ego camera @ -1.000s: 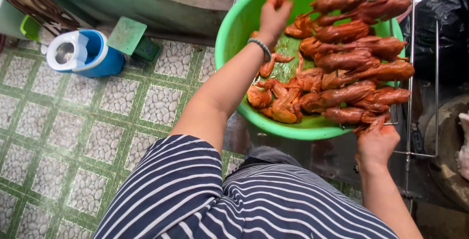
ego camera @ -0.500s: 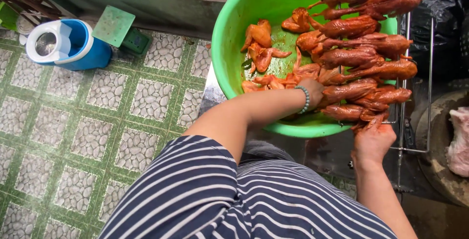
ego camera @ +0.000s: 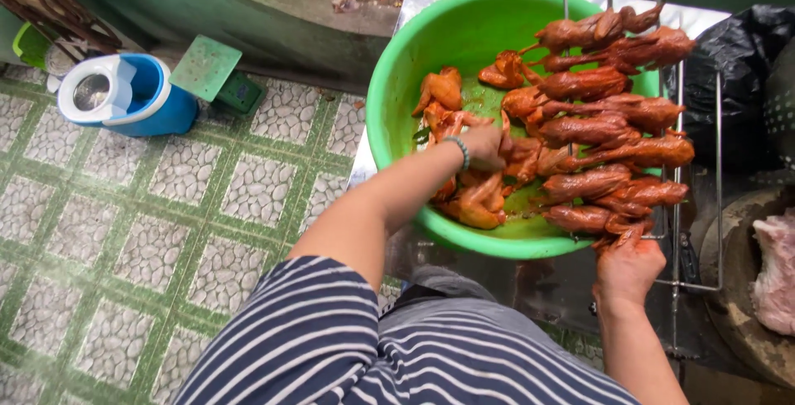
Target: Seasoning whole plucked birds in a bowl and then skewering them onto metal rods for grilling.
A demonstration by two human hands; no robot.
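A big green basin (ego camera: 389,82) holds reddish-brown marinated small birds. Several loose birds (ego camera: 443,89) lie on its left side. More birds are threaded on metal skewers (ego camera: 596,132) that lie across its right side. My left hand (ego camera: 484,144), with a bead bracelet at the wrist, reaches into the basin and closes on a loose bird near the middle. My right hand (ego camera: 627,268) is below the basin's near rim and grips the near end of the lowest skewer.
A metal wire rack (ego camera: 717,206) runs under the skewers on the right, beside a black bag (ego camera: 733,65). Pale raw meat (ego camera: 774,272) lies at the far right. A blue and white container (ego camera: 124,94) and a green scale (ego camera: 207,69) stand on the green tiled floor (ego camera: 166,206).
My left hand has come back from the basin's far rim to the loose birds near its middle and closed on one. My right hand has stayed at the skewer ends.
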